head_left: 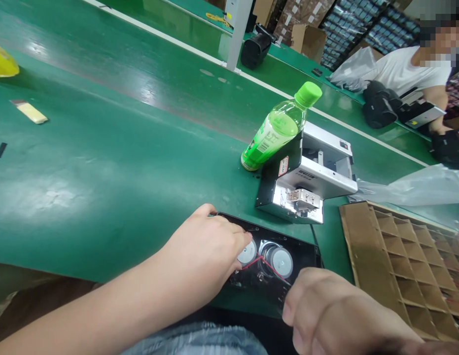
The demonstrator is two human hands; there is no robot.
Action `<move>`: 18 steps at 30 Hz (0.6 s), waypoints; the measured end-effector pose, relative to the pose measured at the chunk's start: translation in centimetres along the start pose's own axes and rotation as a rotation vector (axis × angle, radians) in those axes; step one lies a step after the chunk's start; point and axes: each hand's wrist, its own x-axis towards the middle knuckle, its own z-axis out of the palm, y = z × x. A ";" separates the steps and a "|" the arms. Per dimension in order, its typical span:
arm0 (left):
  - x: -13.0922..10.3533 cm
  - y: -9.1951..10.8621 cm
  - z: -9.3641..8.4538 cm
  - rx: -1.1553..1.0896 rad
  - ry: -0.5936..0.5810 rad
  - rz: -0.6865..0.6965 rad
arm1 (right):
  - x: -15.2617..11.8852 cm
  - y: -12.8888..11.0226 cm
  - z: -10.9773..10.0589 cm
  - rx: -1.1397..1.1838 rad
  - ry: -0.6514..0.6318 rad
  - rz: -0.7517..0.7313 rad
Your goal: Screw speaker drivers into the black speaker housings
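A black speaker panel (305,250) lies low in front of me, with two round silver-backed speakers and a red wire across them. My left hand (210,251) is closed over the panel's left end, its fingertips against the left speaker (247,252), which they partly cover. The right speaker (281,262) shows fully. At the panel's near right corner, my right hand (329,315) is curled into a fist around the edge; what lies inside its fingers is hidden. Just beyond the panel stands a black and silver machine (310,172) with a metal block on its front.
A green-capped bottle (273,130) stands against the machine. At right is a cardboard divider tray (366,251) near plastic sheeting (417,185). A yellow-handled piece (31,112) and a yellow object (3,61) lie left. Across the bench a co-worker (410,69) handles black items.
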 end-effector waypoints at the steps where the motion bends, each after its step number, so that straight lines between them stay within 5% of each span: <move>1: 0.0 0.0 0.0 0.005 -0.005 -0.003 | 0.1 0.3 0.0 0.010 -0.015 -0.022; 3: 0.1 0.1 -0.1 0.012 -0.017 -0.007 | 0.2 0.6 0.5 0.022 0.016 -0.047; 10: 0.2 0.1 -0.2 -0.007 -0.028 -0.015 | -0.3 1.0 3.9 0.006 0.428 -0.047; 18: 0.2 0.2 -0.1 0.014 -0.024 -0.006 | 0.7 0.2 3.3 0.016 0.298 0.029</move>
